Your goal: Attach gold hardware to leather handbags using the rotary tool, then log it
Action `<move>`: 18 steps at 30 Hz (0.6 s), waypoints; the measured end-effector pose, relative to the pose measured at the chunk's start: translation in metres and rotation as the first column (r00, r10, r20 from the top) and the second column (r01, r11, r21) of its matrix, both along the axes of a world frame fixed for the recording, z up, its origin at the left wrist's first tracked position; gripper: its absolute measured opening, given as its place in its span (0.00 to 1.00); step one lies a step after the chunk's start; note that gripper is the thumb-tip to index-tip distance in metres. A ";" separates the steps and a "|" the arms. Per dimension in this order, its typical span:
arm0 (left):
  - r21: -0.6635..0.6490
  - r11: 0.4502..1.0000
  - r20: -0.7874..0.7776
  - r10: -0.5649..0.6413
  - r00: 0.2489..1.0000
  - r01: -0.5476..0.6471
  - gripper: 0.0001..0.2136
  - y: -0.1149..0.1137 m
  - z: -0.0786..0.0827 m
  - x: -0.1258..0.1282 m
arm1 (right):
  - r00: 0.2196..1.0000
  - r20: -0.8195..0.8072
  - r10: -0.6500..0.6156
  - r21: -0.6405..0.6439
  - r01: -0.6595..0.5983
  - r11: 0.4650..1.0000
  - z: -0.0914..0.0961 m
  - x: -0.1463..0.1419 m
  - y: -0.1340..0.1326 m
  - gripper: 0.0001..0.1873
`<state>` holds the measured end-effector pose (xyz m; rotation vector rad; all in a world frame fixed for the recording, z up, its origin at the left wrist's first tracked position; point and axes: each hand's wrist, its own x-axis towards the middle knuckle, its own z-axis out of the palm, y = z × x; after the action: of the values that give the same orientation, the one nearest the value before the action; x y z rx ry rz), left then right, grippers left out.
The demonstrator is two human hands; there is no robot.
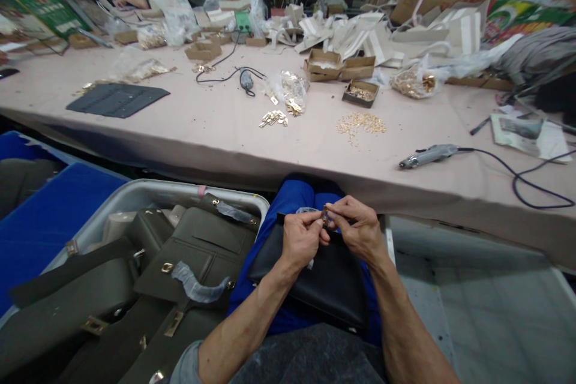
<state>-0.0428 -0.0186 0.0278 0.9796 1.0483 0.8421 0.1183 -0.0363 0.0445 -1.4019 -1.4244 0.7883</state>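
My left hand (301,241) and my right hand (359,229) meet above my lap, fingers pinched around a small gold metal clasp (324,215). Beneath them a black handbag (333,288) rests across my blue-covered legs. Part of the bag's upper edge is hidden by my hands. Some clear plastic wrap shows just behind my left fingers. I cannot tell whether the clasp is attached to the bag.
At my left stands a white bin (157,186) of olive handbags (198,240). On the table (252,150) lie gold plates (273,119), scattered small fasteners (361,123), a corded electric screwdriver (427,156) and a dark sheet (117,99). A grey tray (486,294) is at right; a person sits far left.
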 end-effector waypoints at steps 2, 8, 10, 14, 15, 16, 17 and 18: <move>0.001 1.000 0.009 0.006 1.000 -0.006 0.16 0.000 -0.001 0.000 | 1.000 0.011 0.005 0.008 -0.005 1.000 0.001 -0.001 0.000 0.12; 0.002 1.000 0.012 0.017 1.000 -0.017 0.17 -0.002 -0.007 0.001 | 0.995 0.094 0.040 0.096 -0.049 0.994 0.001 0.000 0.000 0.11; 0.007 1.000 0.003 0.016 1.000 -0.016 0.17 -0.003 -0.007 0.001 | 0.991 0.129 0.041 0.115 -0.056 0.992 0.001 0.000 0.000 0.10; 0.007 0.999 -0.007 0.031 0.999 -0.031 0.17 -0.004 -0.005 0.000 | 0.996 0.087 0.036 0.076 -0.042 0.996 0.002 0.001 0.000 0.09; 0.008 0.999 -0.002 0.040 0.999 -0.040 0.16 -0.004 -0.004 0.000 | 0.999 0.024 0.032 0.034 -0.032 0.999 0.002 0.002 0.001 0.10; 0.011 0.999 0.004 0.046 0.999 -0.046 0.16 -0.004 -0.003 0.000 | 0.998 -0.054 0.030 -0.021 -0.031 0.999 0.002 0.003 0.002 0.11; 0.014 0.999 0.011 0.049 0.999 -0.049 0.16 -0.004 -0.002 0.000 | 0.991 -0.133 0.030 -0.082 -0.041 0.996 0.002 0.004 0.003 0.13; 0.019 0.999 0.015 0.046 0.999 -0.046 0.16 -0.004 -0.002 -0.001 | 0.979 -0.202 0.036 -0.139 -0.065 0.988 0.002 0.006 0.004 0.15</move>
<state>-0.0434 -0.0227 0.0263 0.9675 1.0554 0.8972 0.1244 -0.0319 0.0467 -1.3579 -1.2724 1.0526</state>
